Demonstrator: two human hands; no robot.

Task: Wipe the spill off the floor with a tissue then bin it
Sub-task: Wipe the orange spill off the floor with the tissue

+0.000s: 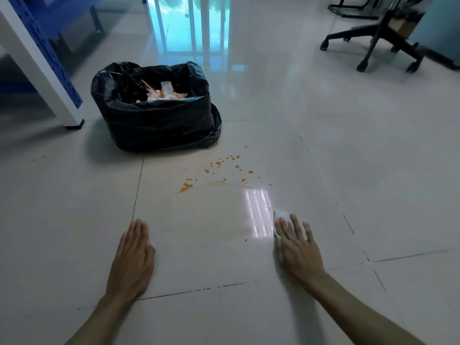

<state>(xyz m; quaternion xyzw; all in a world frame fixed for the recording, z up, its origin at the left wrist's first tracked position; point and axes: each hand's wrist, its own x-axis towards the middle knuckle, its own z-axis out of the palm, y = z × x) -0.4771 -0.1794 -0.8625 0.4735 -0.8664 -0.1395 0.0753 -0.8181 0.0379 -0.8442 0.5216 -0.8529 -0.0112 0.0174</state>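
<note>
Orange drops of the spill (219,164) dot the pale tiled floor, with a faint smeared orange arc (199,188) just below them. My right hand (297,247) lies flat on a white tissue (281,216), pressing it to the floor at the right end of the smear; only the tissue's top and left edges show. My left hand (135,255) rests flat on the floor to the left, fingers together, holding nothing. The bin (159,120), lined with a black bag, stands beyond the spill and holds used tissues stained orange.
A white and blue shelf leg (67,105) stands left of the bin. An office chair base (373,46) on castors is at the far right. Glass doors (189,23) lie behind the bin.
</note>
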